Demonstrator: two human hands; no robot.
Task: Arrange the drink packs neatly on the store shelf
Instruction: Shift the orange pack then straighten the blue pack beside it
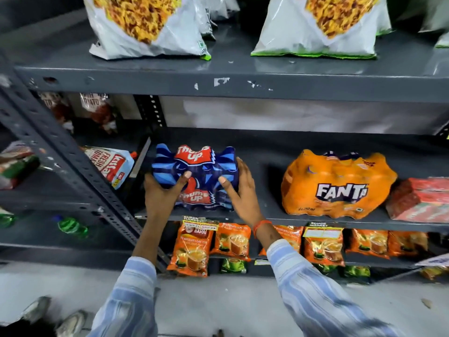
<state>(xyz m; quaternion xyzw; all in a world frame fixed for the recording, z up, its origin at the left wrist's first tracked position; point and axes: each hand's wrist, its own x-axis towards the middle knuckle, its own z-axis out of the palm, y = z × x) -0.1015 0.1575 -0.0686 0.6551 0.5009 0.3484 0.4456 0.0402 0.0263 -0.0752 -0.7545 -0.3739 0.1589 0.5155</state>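
A blue Thums Up drink pack (pixel 196 166) rests on the middle grey shelf (pixel 264 215), at its left end. My left hand (pixel 161 193) grips the pack's front left corner, thumb on top. My right hand (pixel 240 188) presses against its right side, thumb on top and fingers along the flank. An orange Fanta drink pack (pixel 337 183) sits on the same shelf to the right, with a bare gap between the two packs. A red pack (pixel 420 199) lies at the far right, partly cut off by the frame edge.
Large snack bags (pixel 148 25) stand on the shelf above. Orange tea pouches (pixel 192 249) hang in a row below the middle shelf. A ketchup pouch (pixel 110 164) and a slanted perforated upright (pixel 73 171) are to the left. Green bottles (pixel 73 226) lie lower left.
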